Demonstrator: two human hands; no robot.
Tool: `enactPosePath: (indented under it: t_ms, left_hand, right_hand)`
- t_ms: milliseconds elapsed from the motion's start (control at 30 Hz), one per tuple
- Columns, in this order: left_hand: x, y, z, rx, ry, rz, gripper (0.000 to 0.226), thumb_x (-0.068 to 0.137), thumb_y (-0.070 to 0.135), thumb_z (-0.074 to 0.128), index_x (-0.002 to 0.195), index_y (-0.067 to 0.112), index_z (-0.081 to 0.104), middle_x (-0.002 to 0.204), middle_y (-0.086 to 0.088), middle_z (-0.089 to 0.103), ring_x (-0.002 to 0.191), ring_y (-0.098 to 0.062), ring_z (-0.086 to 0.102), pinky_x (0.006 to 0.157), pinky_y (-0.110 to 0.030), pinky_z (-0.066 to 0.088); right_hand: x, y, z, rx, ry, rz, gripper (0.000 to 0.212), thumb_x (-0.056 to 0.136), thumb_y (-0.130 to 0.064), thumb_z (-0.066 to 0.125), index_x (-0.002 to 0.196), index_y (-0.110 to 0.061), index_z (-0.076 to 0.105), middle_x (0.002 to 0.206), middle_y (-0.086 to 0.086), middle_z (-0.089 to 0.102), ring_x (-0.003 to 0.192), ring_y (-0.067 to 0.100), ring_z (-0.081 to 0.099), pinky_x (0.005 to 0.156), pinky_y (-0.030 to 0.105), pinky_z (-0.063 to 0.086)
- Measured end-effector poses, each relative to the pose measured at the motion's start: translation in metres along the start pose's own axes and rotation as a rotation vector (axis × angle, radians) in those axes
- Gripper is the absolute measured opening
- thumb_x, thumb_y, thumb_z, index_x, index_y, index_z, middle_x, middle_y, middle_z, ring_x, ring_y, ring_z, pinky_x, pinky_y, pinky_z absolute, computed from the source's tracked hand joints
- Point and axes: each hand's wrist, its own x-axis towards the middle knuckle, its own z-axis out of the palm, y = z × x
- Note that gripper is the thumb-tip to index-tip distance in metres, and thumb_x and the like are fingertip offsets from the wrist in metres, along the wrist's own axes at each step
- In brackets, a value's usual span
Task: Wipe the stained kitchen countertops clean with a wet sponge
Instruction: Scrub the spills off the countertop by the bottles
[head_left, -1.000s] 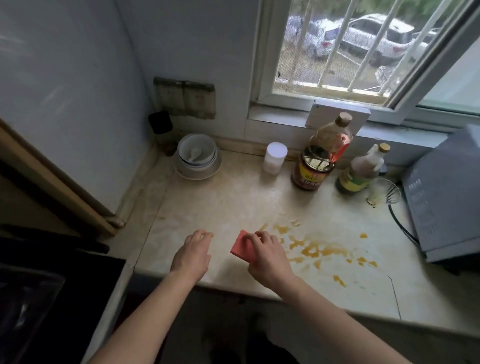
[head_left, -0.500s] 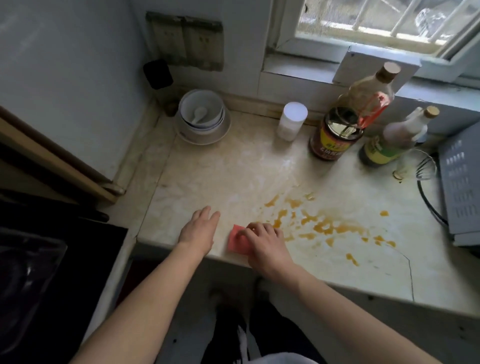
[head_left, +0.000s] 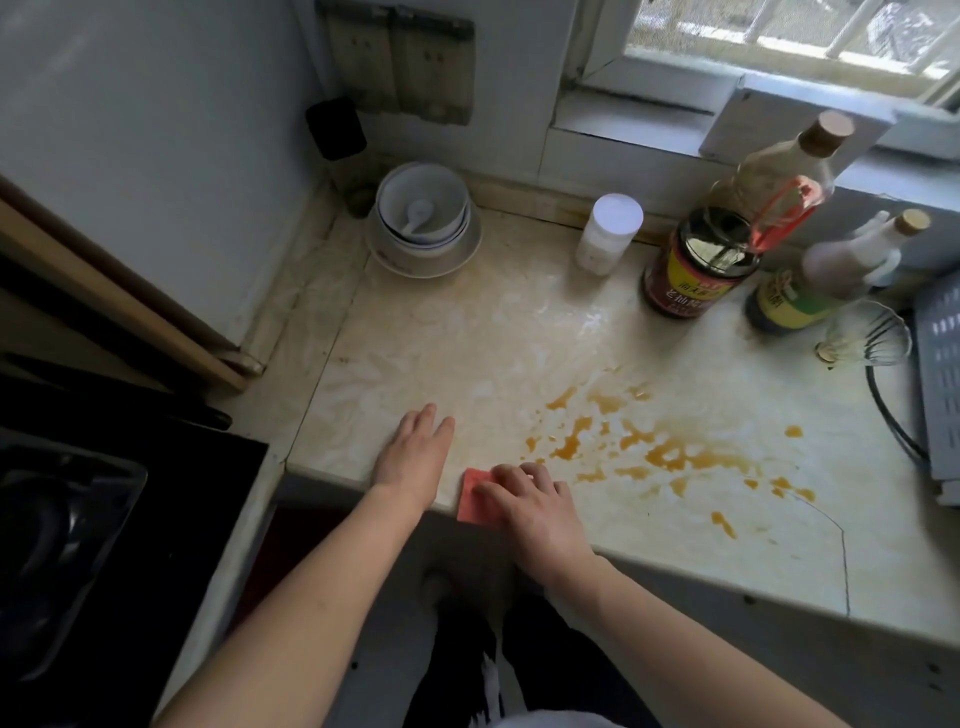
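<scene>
Grips sponge (head_left: 469, 496) under curled fingers of right hand (head_left: 532, 506), at near edge of desk (head_left: 467, 332), just left of orange stains (head_left: 670, 454); seemingly poised to sweep right across them. Lays left hand (head_left: 415, 452) flat, fingers straight and empty, beside it, probably for bracing. Leaves bottles (head_left: 826, 280) far right, beyond the spill.

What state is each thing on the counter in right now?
sponge, pressed on the countertop near its front edge
right hand, holds the sponge
left hand, flat on the countertop, fingers straight
stains, orange, not yet wiped
bowls, stacked, spoon inside
white jar, capped, upright
sauce jar, lidded, upright
tall bottle, capped, upright
short bottle, capped, upright
whisk, lying on its side
</scene>
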Motion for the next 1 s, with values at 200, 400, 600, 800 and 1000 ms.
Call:
enactPosePath:
  t_ms: [200,400,600,800,1000]
  left_hand:
    - [-0.003,0.006,-0.003,0.011,0.005,-0.030,0.074,0.089,-0.001,0.059,0.151,0.018,0.025,0.162,-0.010,0.012,0.146,-0.031,0.016,0.110,-0.039,0.037]
    - [-0.003,0.008,-0.010,0.018,-0.008,-0.037,0.065,0.091,0.003,0.059,0.148,0.018,0.031,0.161,-0.008,0.016,0.144,-0.029,0.019,0.104,-0.037,0.041]
    - [0.000,0.010,-0.008,0.045,0.021,-0.059,0.066,0.086,0.003,0.063,0.143,0.018,0.034,0.150,-0.007,0.030,0.135,-0.028,0.032,0.097,-0.035,0.047]
    - [0.015,0.011,-0.013,0.121,0.000,-0.059,0.102,0.083,0.002,0.066,0.157,0.016,-0.003,0.146,-0.011,0.030,0.125,-0.029,0.038,0.091,-0.031,0.051]
    - [0.029,0.016,-0.023,0.163,-0.064,-0.040,0.104,0.083,0.001,0.065,0.157,0.015,-0.007,0.162,-0.015,-0.002,0.134,-0.035,0.031,0.095,-0.033,0.050]
  right_hand:
    - [0.014,0.002,-0.005,-0.017,0.030,0.032,0.065,0.083,-0.020,0.068,0.139,-0.041,0.043,0.146,-0.006,0.046,0.131,0.033,0.042,0.090,0.044,0.044]
    - [0.024,0.004,-0.012,-0.012,0.049,0.049,0.064,0.082,-0.018,0.059,0.139,-0.041,0.044,0.146,-0.007,0.046,0.130,0.031,0.041,0.087,0.043,0.043]
    - [0.041,0.010,-0.019,-0.027,0.084,0.086,0.066,0.082,-0.010,0.059,0.140,-0.039,0.046,0.146,-0.006,0.047,0.130,0.032,0.042,0.086,0.044,0.043]
    - [0.066,0.018,-0.030,-0.005,0.141,0.125,0.059,0.084,-0.010,0.059,0.135,-0.037,0.051,0.141,-0.005,0.049,0.127,0.032,0.044,0.083,0.043,0.042]
    - [0.091,0.025,-0.041,0.001,0.178,0.157,0.056,0.083,-0.010,0.057,0.133,-0.037,0.051,0.140,-0.008,0.048,0.127,0.030,0.041,0.080,0.040,0.038]
